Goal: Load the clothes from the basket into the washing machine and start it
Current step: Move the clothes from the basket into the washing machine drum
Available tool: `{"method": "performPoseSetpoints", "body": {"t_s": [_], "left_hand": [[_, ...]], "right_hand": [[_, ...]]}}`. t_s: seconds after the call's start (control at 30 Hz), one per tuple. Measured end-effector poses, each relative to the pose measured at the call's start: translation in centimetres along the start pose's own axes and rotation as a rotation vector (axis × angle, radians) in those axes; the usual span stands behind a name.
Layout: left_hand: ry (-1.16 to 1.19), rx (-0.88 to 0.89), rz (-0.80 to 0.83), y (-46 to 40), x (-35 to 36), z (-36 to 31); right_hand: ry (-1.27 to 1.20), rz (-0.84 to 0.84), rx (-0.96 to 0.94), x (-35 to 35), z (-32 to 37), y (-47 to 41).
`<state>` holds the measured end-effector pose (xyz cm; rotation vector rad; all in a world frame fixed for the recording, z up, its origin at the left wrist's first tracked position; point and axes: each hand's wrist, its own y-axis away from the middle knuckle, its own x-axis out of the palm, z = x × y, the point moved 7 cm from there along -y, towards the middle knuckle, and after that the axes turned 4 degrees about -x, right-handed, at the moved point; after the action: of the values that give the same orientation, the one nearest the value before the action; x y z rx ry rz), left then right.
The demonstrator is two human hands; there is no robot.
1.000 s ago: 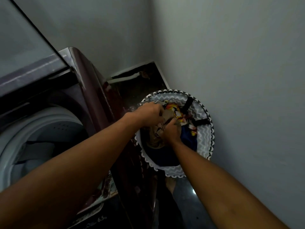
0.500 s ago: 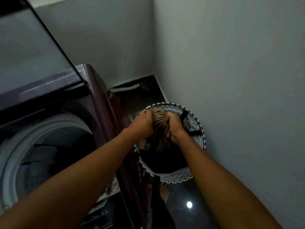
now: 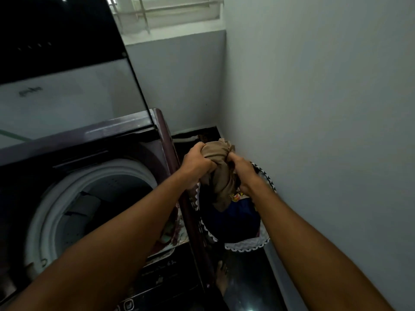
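Note:
A bunched tan garment (image 3: 221,169) hangs above the white zigzag-trimmed basket (image 3: 247,245), which stands on the floor right of the washing machine. My left hand (image 3: 195,164) grips the garment's left side and my right hand (image 3: 243,170) grips its right side. Dark blue and patterned clothes (image 3: 235,216) remain inside the basket. The top-loading washing machine (image 3: 161,135) stands at the left with its glass lid (image 3: 67,86) raised. Its white drum opening (image 3: 94,198) shows some laundry inside.
A grey wall (image 3: 325,131) runs close along the right of the basket. A barred window (image 3: 170,12) sits high at the back. The machine's control panel (image 3: 161,279) lies at the front. A bare foot (image 3: 221,279) rests on the dark floor.
Both hands have gathered the tan garment and lifted it up out of the basket. The camera has tilted upward, bringing the window and the raised lid into view.

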<state>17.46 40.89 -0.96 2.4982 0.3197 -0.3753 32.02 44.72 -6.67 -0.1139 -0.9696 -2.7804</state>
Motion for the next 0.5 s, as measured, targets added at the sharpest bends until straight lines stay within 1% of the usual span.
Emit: {"method": "performPoseSetpoints", "body": {"t_s": [0.07,0.1,0.17,0.33,0.5], "left_hand": [[-0.046,0.067,-0.004,0.9,-1.2,-1.1],[-0.061,0.088,-0.012,1.4,-1.7,-1.5],[-0.061,0.113,-0.050,2.2,-3.3,-2.0],[-0.052,0.159,-0.137,4.8,-8.0,-2.7],[-0.092,0.184,-0.243,7.0,-13.7,-2.0]], "right_hand": [[0.050,0.081,0.049,1.5,0.0,1.9],[0.048,0.137,0.075,2.2,-0.1,2.6],[0.017,0.197,0.085,3.5,0.0,3.5],[-0.129,0.250,0.031,8.2,0.8,5.0],[-0.145,0.316,0.033,14.1,0.8,6.3]]}}
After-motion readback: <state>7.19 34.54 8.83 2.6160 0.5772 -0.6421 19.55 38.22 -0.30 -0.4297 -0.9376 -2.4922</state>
